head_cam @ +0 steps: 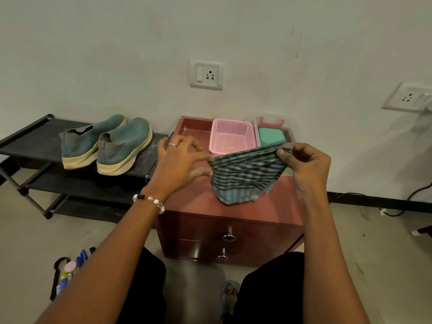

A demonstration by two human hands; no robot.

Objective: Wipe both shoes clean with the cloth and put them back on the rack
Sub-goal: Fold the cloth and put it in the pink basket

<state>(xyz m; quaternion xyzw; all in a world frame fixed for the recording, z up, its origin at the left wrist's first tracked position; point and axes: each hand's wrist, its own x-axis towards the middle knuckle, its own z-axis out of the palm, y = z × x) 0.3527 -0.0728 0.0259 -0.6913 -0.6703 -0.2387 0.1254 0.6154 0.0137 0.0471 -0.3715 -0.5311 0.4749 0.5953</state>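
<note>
Meanwhile both hands' fingers (284, 152) pinch the cloth (245, 176) before an empty pink basket (230, 136).

The room around me is rather dim, with soft and even light and a greenish-grey tint on the wall (117, 54). I cannot tell where the lamp is. Shadows are weak: a soft one lies under the shoes (105, 143) on the rack (30, 146), and a darker one on the floor (194, 284) between my knees. The knobs (229, 237) of the cabinet give a small bright glare. My left hand (180, 164) is a little blurred at the fingertips. The wide lens bends the far right socket (408, 97) and the rack at the edges.
</note>
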